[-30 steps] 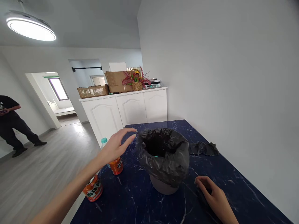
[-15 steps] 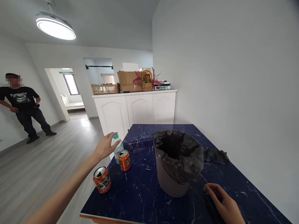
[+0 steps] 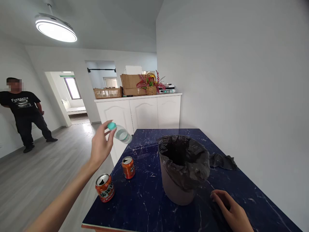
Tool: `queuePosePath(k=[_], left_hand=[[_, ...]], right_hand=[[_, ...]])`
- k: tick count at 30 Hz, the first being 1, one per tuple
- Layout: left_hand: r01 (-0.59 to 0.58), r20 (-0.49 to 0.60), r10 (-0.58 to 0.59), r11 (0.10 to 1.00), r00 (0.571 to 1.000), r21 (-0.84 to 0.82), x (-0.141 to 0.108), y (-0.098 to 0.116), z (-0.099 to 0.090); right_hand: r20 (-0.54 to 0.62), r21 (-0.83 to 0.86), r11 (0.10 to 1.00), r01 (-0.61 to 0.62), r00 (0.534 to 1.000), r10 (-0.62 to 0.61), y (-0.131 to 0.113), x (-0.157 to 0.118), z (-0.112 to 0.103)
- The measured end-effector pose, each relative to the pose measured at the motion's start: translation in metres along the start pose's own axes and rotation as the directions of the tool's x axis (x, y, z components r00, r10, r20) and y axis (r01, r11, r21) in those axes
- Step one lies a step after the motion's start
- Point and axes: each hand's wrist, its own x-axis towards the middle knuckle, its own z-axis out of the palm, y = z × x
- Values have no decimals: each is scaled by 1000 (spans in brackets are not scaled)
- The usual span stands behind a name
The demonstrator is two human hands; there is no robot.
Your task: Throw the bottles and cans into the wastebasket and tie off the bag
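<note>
My left hand (image 3: 102, 141) pinches a clear plastic bottle (image 3: 122, 133) by its teal cap, holding it tilted in the air beyond the table's left edge. Two orange cans (image 3: 128, 167) (image 3: 105, 188) stand upright on the dark blue marbled table (image 3: 145, 203), below that hand. A bin (image 3: 177, 191) lined with a black bag stands near the table's middle, its mouth open upward. My right hand (image 3: 230, 206) rests to the right of the bin with its fingers curled together; whatever they may hold is too dark to make out.
Crumpled black plastic (image 3: 223, 161) lies behind the bin's right side. A white cabinet (image 3: 145, 112) beyond the table carries cardboard boxes (image 3: 132, 84) and a flower basket (image 3: 151, 90). A person (image 3: 24, 109) stands at the far left.
My left hand has closed on the bottle's cap and lifted it off the table, tipping it. My right hand has stayed in place. The person's arms have shifted.
</note>
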Motion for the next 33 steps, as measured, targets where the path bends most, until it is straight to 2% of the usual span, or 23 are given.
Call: queuePosePath(k=[3,5,7,9,11,14,17,20,21,22,23,24,28,30,31,32,33], left_hand=[[-119,-131,84,950,988,-290,13,65,-10],[-194,-138,150,892,979,-409,15,106,-11],[-251,-75,246,837,966,-486,13,138,-5],[-269,62,350,812,935,-519,8,160,5],[-253,230,420,815,878,-522,3,173,19],[-183,442,447,834,778,-520,-3,182,44],[-110,615,449,854,648,-508,-8,185,65],[-132,728,488,862,482,-490,-11,185,76],[-149,744,500,860,443,-489,-12,184,77],[-164,749,505,859,430,-485,-13,183,77],[-175,742,500,862,446,-476,-14,181,77],[-184,721,487,869,493,-460,-14,179,75],[-188,532,341,928,775,-321,-14,153,64],[-137,434,220,967,874,-214,-13,125,58],[-98,409,150,984,900,-146,-12,108,55],[-60,412,82,996,907,-66,-11,88,53],[-26,451,10,999,893,28,-11,68,51]], right_hand=[[-11,10,1000,-5,1000,5,1,0,1],[-8,19,1000,-5,1000,5,1,0,0],[-3,27,1000,-8,1000,8,-1,0,0],[-6,44,999,-7,1000,7,-4,-1,-1],[-16,65,998,2,1000,-1,-8,-1,-1],[0,97,995,-7,1000,7,-11,0,-2],[42,135,990,-32,999,26,-11,1,-3],[56,162,986,-31,998,22,-8,2,-2],[57,166,986,-29,998,20,-8,2,-1],[57,169,985,-28,998,18,-7,2,-1],[56,170,985,-26,998,16,-7,1,-1],[54,171,985,-24,998,15,-7,1,-1],[48,170,985,-9,999,0,-9,0,-2],[48,168,986,0,999,-8,-9,0,-2],[50,164,986,4,999,-13,-9,1,-2],[55,159,987,8,998,-17,-8,1,-2],[61,150,989,11,998,-20,-8,1,-2]])
